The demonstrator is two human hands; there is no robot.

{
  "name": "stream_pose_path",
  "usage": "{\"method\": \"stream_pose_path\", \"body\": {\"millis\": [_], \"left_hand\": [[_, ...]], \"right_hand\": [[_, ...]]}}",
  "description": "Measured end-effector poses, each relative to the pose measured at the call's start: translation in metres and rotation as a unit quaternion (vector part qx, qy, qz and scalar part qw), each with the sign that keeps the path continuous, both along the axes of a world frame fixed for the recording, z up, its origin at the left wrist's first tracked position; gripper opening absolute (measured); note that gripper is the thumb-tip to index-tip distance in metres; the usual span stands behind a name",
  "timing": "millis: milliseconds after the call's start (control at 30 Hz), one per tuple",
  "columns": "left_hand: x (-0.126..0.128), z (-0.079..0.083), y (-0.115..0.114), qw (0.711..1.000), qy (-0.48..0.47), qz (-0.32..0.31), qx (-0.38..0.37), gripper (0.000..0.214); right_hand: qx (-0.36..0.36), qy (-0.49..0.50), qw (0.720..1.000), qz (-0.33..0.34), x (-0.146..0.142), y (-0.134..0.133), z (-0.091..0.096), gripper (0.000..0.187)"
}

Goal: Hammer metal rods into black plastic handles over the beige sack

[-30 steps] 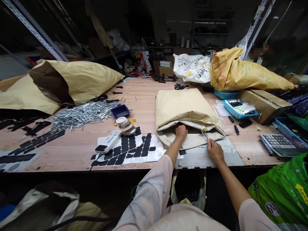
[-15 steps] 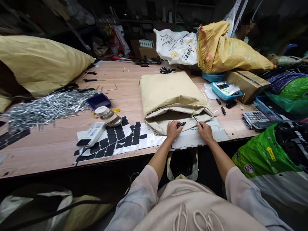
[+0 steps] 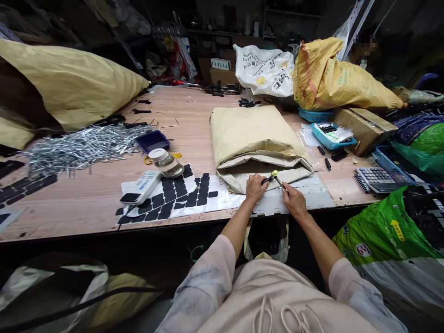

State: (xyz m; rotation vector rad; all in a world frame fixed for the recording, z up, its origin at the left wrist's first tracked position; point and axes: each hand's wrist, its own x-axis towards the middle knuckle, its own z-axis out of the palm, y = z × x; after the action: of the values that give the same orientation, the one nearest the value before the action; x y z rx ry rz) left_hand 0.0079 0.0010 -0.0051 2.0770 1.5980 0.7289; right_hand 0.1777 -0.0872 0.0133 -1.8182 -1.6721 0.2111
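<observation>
My left hand [image 3: 255, 187] is closed around a small black part [image 3: 266, 180], its end sticking out to the right. In my right hand [image 3: 295, 201] is a thin metal-shafted tool [image 3: 279, 181] with a yellow-green head. That head is at the tip of the black part; whether they touch I cannot tell. Both hands are at the open mouth of a beige paper sack [image 3: 253, 127] lying flat on the bench. Under its front edge lies a grey-white sheet [image 3: 312, 196].
To the left are a heap of metal rods [image 3: 83, 150], a dark blue tray [image 3: 152, 141], a jar [image 3: 167, 163], a white device [image 3: 141, 187] and black stickers [image 3: 175, 188]. On the right stand blue baskets [image 3: 333, 138], a carton [image 3: 362, 127], a calculator [image 3: 376, 179] and a green bag [image 3: 378, 226].
The tool's head has moved left and down to the black part's tip. My right hand is slightly lower and nearer my body. The whole view has shifted a little.
</observation>
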Motion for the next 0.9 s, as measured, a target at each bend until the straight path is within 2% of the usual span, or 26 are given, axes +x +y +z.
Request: {"method": "stream_pose_path", "body": {"millis": [200, 333, 433, 567, 633, 767, 833, 900], "left_hand": [[0.001, 0.002, -0.001, 1.000, 0.002, 0.004, -0.003, 0.025], [0.001, 0.003, -0.001, 1.000, 0.000, 0.008, -0.006, 0.025], [0.000, 0.002, -0.002, 1.000, -0.003, 0.003, -0.003, 0.024], [-0.001, -0.001, -0.001, 1.000, -0.013, -0.001, 0.004, 0.022], [-0.001, -0.001, 0.001, 1.000, -0.018, -0.001, 0.004, 0.021], [-0.004, 0.008, -0.005, 0.999, -0.041, -0.029, 0.020, 0.020], [-0.008, 0.014, -0.022, 0.995, -0.059, -0.057, 0.051, 0.019], [-0.016, 0.018, -0.053, 0.989, -0.071, -0.099, 0.089, 0.018]], "right_hand": [[0.028, 0.005, 0.999, 0.030, -0.003, 0.000, -0.002, 0.041], [0.005, 0.006, 0.999, 0.052, -0.006, 0.000, -0.003, 0.041], [-0.011, 0.044, 0.998, 0.034, 0.001, 0.005, -0.001, 0.039], [-0.024, 0.135, 0.990, -0.024, 0.023, 0.021, 0.003, 0.042], [-0.050, 0.207, 0.975, -0.057, 0.033, 0.029, 0.003, 0.047], [-0.082, 0.373, 0.920, -0.082, 0.046, 0.039, 0.001, 0.054], [-0.075, 0.415, 0.903, -0.080, 0.049, 0.040, 0.000, 0.055], [-0.070, 0.434, 0.895, -0.076, 0.051, 0.041, -0.002, 0.057]]}}
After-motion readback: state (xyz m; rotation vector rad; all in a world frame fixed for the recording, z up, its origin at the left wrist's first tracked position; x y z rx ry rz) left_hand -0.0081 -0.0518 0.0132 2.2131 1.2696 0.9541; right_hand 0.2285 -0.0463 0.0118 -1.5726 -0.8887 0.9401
